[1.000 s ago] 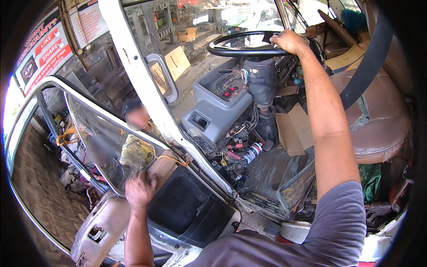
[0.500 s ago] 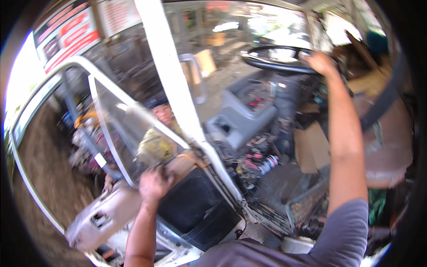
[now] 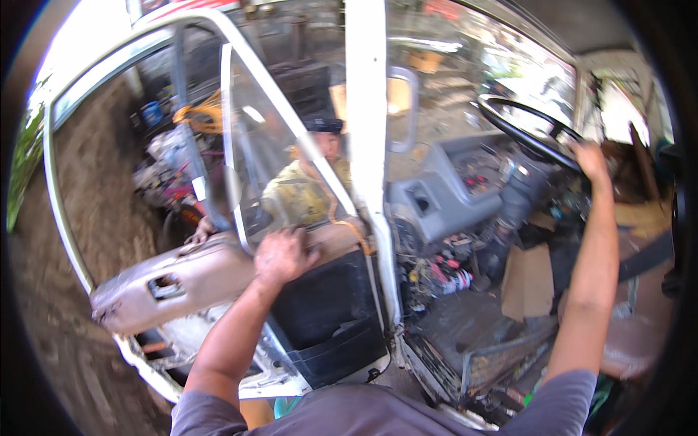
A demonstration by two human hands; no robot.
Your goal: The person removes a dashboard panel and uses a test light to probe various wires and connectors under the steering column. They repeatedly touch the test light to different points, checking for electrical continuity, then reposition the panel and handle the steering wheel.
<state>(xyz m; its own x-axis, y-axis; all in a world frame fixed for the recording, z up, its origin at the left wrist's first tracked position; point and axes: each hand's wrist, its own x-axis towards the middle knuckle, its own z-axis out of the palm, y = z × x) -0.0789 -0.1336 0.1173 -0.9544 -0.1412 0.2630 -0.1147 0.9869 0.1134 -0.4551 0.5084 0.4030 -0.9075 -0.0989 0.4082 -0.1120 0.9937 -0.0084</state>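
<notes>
Two bare hands are shown, set well apart at one door [image 3: 182, 280] and one wheel [image 3: 518, 134] of a cab. The left hand [image 3: 283, 256] is laid on the padded ledge along the top of the door, its thumb spread from the fingers; owing to blur, it cannot be told whether the ledge is gripped. By the right hand [image 3: 592, 158], the near right part of the wheel's rim is clamped. The wheel is mounted ahead of one brown seat [image 3: 643, 320], on a dark column [image 3: 512, 196] beside one grey console [image 3: 443, 192]. Below the console, loose wires [image 3: 429, 265] are exposed, and one white can [image 3: 458, 282] is seen tilted among them. One folded piece of cardboard [image 3: 525, 283] is stood to the right of the can. One orange cord [image 3: 358, 231] is tied at the hinge end of the door, near one white pillar [image 3: 366, 109]. One co-worker [image 3: 302, 192], in a dark cap and yellowish shirt, is seen beyond the door.

The cab floor [image 3: 451, 334] is dark and scuffed. Outside, brown ground [image 3: 94, 211] is lit by daylight, and clutter is heaped behind the door.
</notes>
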